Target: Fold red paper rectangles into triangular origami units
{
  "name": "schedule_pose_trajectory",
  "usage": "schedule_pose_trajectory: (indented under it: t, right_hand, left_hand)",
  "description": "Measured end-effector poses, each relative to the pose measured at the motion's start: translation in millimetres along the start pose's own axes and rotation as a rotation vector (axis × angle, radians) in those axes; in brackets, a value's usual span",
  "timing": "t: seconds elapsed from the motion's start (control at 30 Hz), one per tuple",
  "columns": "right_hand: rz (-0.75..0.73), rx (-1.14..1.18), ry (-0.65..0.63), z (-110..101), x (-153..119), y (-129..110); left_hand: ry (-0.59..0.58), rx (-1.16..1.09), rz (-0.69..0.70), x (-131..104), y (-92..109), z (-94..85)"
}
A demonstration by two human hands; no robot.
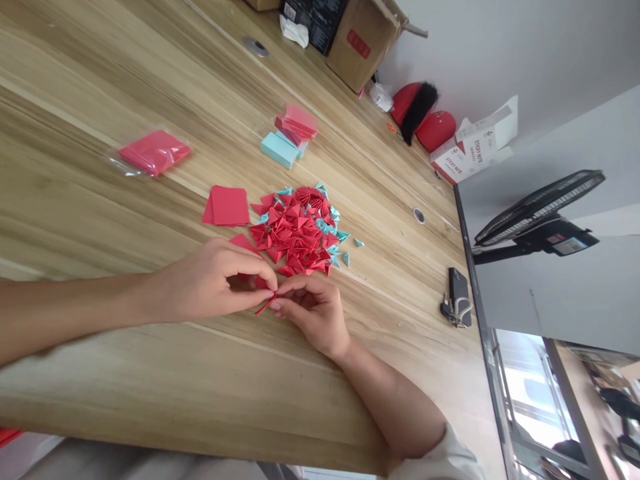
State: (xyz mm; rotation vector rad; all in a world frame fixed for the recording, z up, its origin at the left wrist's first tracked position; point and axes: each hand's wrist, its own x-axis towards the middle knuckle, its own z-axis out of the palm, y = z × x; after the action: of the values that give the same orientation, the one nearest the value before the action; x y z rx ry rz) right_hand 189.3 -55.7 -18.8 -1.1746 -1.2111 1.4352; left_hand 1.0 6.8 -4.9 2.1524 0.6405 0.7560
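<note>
A small folded strip of red paper is pinched between the fingertips of both hands, above the near part of the wooden table. My left hand grips it from the left with thumb and forefinger. From the right, my right hand closes on the same piece. Just beyond the hands lies a heap of folded red paper triangles, mixed with light blue triangles. A ring of joined red pieces sits at its far side. Square red sheets lie left of the heap.
A plastic-wrapped red paper pack lies at the left. Blue paper stacks and red paper stacks are farther back. Cardboard box, red cap, sticky note box, keys and a black fan line the far edges.
</note>
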Motion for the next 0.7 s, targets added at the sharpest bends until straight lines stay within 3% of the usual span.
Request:
schedule_pose_trajectory:
  t: [0.27, 0.7]
  right_hand:
    - [-0.042, -0.090, -0.007, -1.8, -1.4, 2.7]
    - [-0.028, -0.040, 0.006, -1.1, 0.5, 0.5]
  left_hand:
    - [0.015, -0.023, -0.019, -2.1, -2.9, 2.8]
    - [-0.026, 0.004, -0.010, -0.6, -0.9, -1.0]
